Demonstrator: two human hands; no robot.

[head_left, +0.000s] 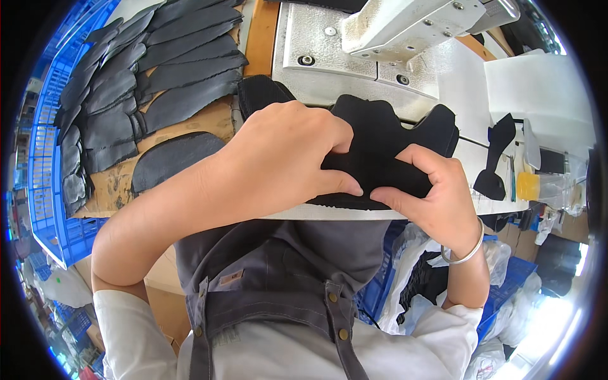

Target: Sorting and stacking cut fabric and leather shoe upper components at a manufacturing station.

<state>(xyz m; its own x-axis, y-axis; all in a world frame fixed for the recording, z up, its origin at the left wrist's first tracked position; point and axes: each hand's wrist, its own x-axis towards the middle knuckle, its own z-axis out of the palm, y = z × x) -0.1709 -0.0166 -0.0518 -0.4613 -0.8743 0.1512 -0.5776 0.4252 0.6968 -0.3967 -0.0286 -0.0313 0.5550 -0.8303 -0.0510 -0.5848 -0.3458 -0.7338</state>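
A black cut fabric piece (pixel 373 136) with a wavy far edge lies at the front of the white machine bed, under both my hands. My left hand (pixel 288 155) is closed on its left part, thumb stretched along the near edge and the other fingers curled over. My right hand (pixel 434 190) grips the right part, with thumb and index finger bent toward each other on the cloth. The two thumb tips are close together near the front edge. More black material (pixel 256 95) shows beyond my left hand; whether it belongs to the same piece I cannot tell.
Behind the cloth stands a white sewing machine (pixel 411 31). Overlapping black cut pieces (pixel 190 63) cover the board at left, beside a blue crate (pixel 47 145). One rounded black piece (pixel 177 155) lies by my left forearm. At right are a narrow black piece (pixel 497 152) and a yellow-capped container (pixel 527 186).
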